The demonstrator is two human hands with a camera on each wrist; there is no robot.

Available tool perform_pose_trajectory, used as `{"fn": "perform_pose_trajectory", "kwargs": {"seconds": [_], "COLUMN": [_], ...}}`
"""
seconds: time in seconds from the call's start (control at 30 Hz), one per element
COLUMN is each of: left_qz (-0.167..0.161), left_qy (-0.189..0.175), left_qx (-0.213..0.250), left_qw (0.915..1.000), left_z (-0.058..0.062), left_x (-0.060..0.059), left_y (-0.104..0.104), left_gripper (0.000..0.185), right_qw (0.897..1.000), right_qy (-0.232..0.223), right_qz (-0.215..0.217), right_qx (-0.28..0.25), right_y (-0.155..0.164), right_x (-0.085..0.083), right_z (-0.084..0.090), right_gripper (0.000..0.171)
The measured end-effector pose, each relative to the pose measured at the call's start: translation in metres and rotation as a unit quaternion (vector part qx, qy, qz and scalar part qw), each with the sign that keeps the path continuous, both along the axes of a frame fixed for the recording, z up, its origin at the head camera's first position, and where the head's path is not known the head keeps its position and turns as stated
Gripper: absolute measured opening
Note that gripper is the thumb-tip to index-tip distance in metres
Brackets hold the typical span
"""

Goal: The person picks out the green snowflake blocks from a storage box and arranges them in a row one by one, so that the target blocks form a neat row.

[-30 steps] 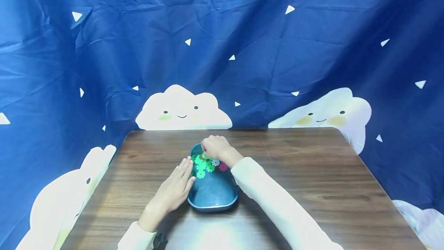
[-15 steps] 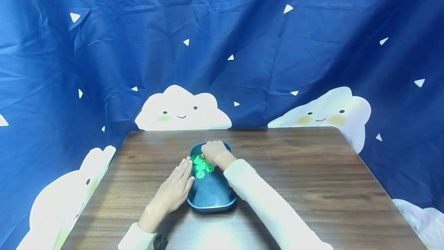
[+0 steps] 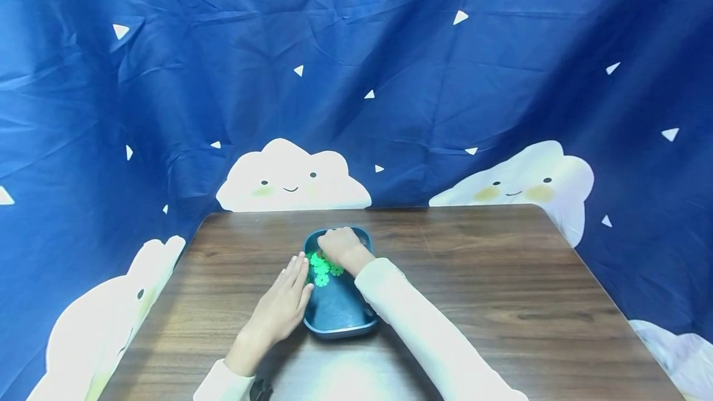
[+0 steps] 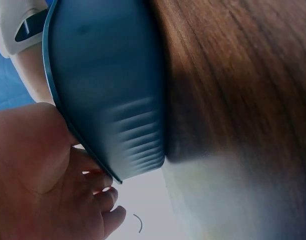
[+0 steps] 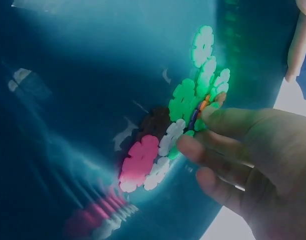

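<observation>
A dark blue tray [image 3: 337, 314] stands on the table with several flower-shaped plastic snowflake discs inside. Green discs [image 3: 322, 270] show in the head view. Closer up, the right wrist view also has a pink disc [image 5: 140, 162], white discs [image 5: 171, 136] and a dark disc [image 5: 155, 121]. My left hand [image 3: 281, 302] rests along the tray's left rim, fingers straight. Inside the tray's far half, my right hand [image 3: 341, 246] pinches at an orange snowflake disc [image 5: 204, 104], mostly hidden by the fingers and neighbouring discs. Its other fingers are curled beside the green discs.
The brown wood-grain table [image 3: 479, 289] extends on both sides of the tray. A blue curtain [image 3: 412, 91] with white clouds hangs behind it. The tray's ribbed outer wall [image 4: 138, 130] is near the left wrist camera.
My right hand has moved left and slightly nearer within the tray, covering the pink and white discs in the head view. The left hand stays at the rim.
</observation>
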State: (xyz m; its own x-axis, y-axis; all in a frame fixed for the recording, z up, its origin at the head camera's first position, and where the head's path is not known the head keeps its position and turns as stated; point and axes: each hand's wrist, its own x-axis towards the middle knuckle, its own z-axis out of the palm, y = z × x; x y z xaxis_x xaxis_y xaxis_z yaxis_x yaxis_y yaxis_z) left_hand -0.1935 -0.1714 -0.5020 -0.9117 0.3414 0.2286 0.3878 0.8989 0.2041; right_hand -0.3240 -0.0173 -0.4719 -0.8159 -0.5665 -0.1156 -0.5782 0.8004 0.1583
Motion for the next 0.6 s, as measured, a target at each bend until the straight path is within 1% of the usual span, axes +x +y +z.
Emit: {"fn": "perform_pose_trajectory", "kwargs": {"seconds": [0.1, 0.33, 0.6], "left_qz": [0.001, -0.005, -0.013], "left_qy": [0.004, 0.002, -0.006], "left_qx": [0.000, -0.002, -0.008], "left_qw": [1.0000, 1.0000, 0.9999], "left_z": [0.001, 0.000, -0.001], "left_x": [0.000, -0.003, -0.012], "left_y": [0.000, -0.002, -0.004], "left_gripper": [0.057, 0.059, 0.059], "right_qw": [1.000, 1.000, 1.000], "right_qy": [-0.006, -0.016, -0.025], "right_qz": [-0.003, -0.009, -0.008], "right_qx": [-0.002, -0.003, -0.011], "right_y": [-0.001, 0.001, 0.003], "right_x": [0.000, -0.003, -0.005], "right_z": [0.000, -0.001, -0.002], "right_gripper": [0.031, 0.033, 0.031]}}
